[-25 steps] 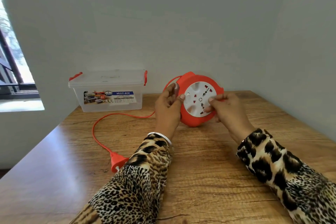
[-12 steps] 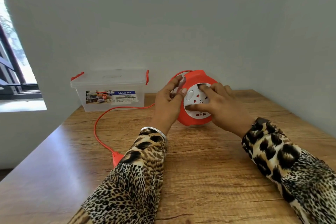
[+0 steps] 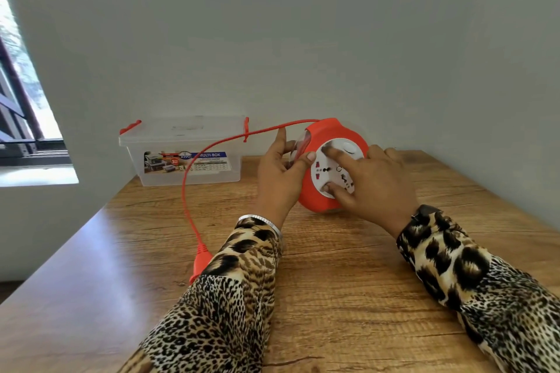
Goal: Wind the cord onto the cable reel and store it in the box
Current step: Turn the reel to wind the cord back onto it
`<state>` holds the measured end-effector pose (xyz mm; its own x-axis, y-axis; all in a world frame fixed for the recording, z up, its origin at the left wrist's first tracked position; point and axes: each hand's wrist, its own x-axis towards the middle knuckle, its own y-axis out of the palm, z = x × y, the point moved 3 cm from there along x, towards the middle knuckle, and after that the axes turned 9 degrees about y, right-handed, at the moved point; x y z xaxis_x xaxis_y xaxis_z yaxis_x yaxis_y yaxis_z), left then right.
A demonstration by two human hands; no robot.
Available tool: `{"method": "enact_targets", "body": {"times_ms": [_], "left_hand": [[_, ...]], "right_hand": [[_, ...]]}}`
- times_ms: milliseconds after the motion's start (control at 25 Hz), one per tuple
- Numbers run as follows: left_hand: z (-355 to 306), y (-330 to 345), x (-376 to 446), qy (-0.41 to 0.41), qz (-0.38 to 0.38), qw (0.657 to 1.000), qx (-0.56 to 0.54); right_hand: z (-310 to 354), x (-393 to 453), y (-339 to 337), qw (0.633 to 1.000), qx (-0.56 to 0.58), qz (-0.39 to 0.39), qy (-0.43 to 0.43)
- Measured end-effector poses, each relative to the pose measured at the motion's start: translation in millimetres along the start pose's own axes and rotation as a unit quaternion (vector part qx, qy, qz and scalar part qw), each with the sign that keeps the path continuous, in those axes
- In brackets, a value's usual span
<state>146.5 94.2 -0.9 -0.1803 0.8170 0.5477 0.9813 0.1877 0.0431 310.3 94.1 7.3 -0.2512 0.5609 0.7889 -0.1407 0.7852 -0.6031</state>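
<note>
The left hand (image 3: 280, 172) clamps the cable reel (image 3: 330, 166) rim while right hand (image 3: 372, 182) fingers turn its face, cord (image 3: 194, 166) trailing left.

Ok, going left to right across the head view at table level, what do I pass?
Window → clear lidded box → left hand gripping the reel's edge → orange cable reel → right hand with fingers on the reel's white face.

We see the cable reel (image 3: 331, 163) on the table (image 3: 348, 266) between both hands, the box (image 3: 185, 150) left against the wall, the plug (image 3: 201, 260) nearer.
</note>
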Motion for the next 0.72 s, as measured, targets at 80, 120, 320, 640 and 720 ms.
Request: {"method": "enact_targets", "body": {"times_ms": [80, 120, 320, 640, 720], "left_hand": [[1, 1, -3, -0.004, -0.001, 1.0, -0.008], [3, 2, -3, -0.004, -0.002, 1.0, -0.008], [3, 6, -4, 0.0, 0.001, 1.0, -0.007], [-2, 16, -8, 0.041, -0.001, 0.998, 0.052], [-5, 19, -13, 0.069, 0.0, 0.993, 0.093]], "right_hand": [[2, -2, -2, 0.998, 0.024, -0.024, 0.053], [3, -3, -2, 0.996, 0.033, -0.02, 0.075], [4, -6, 3, 0.978, 0.096, 0.049, 0.179], [11, -8, 14, 0.806, 0.395, 0.096, 0.431], [14, -6, 19, 0.667, 0.525, 0.1, 0.519]]}}
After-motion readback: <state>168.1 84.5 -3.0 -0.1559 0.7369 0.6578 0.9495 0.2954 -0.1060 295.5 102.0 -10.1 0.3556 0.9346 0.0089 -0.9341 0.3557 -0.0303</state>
